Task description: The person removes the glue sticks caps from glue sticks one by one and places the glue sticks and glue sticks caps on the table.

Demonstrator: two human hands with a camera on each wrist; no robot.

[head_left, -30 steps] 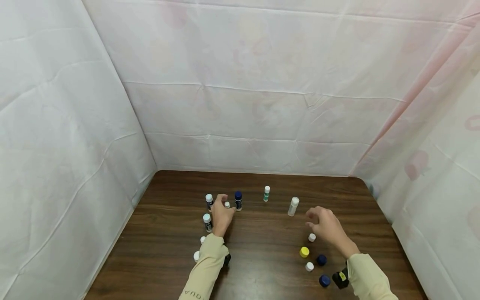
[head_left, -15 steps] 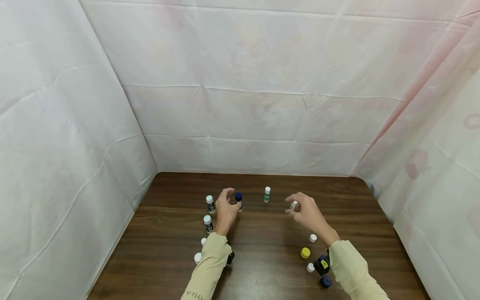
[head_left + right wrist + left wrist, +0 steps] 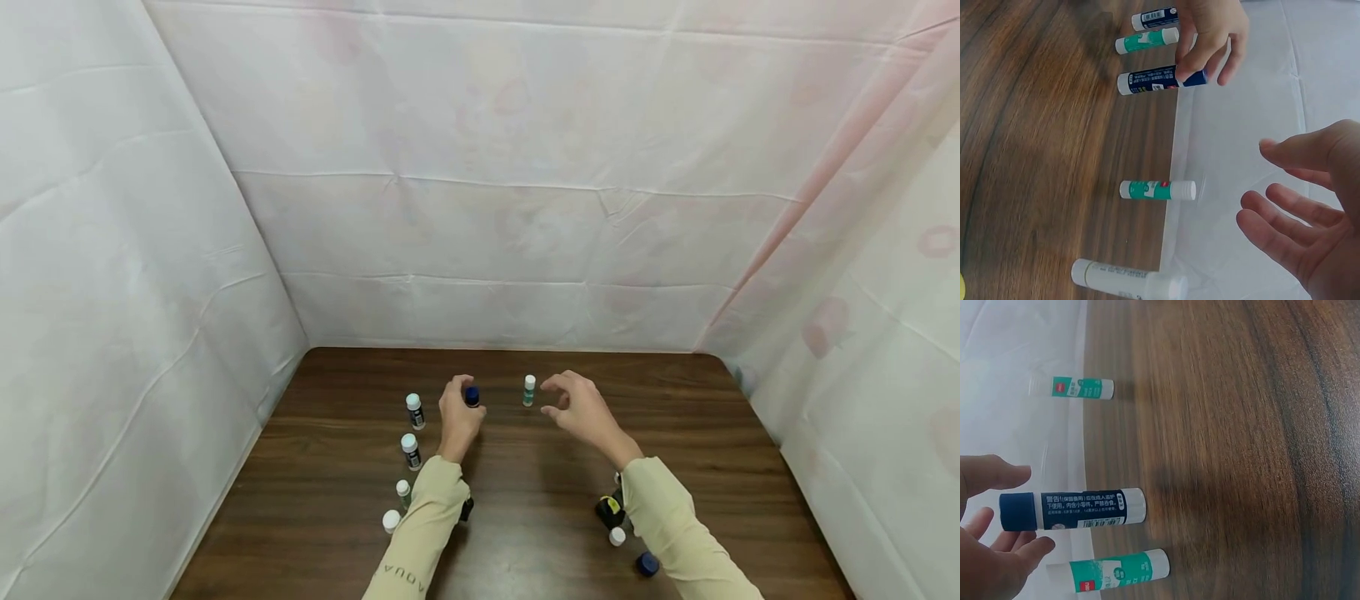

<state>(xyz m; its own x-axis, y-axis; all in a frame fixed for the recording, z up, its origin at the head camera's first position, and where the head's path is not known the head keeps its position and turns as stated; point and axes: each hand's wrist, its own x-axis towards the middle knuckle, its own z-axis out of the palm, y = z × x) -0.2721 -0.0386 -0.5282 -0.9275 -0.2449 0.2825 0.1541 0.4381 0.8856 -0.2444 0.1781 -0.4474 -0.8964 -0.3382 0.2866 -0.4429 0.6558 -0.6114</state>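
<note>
My left hand (image 3: 459, 419) reaches around the navy cap of a dark blue glue stick (image 3: 1091, 509) standing upright. In the left wrist view, thumb and fingers lie on either side of the cap, with a gap at the thumb. Beside it stands a green-and-white glue stick (image 3: 1116, 572), which the left hand hides in the head view. My right hand (image 3: 583, 408) hovers just right of a smaller green glue stick (image 3: 529, 391), its thumb and fingers spread and holding nothing. A white glue stick (image 3: 1125, 280) stands near the right hand, hidden behind it in the head view.
Left of the left arm, dark glue sticks with white caps (image 3: 415, 411) and a green one (image 3: 403, 493) stand in a line. A white cap (image 3: 617, 536) and a navy cap (image 3: 647, 564) show by the right sleeve. White cloth (image 3: 480, 225) surrounds the wooden table (image 3: 517, 517).
The right hand has moved left, past the white glue stick to the small green one. The left hand has shifted slightly right, from the green-and-white glue stick to the navy-capped one.
</note>
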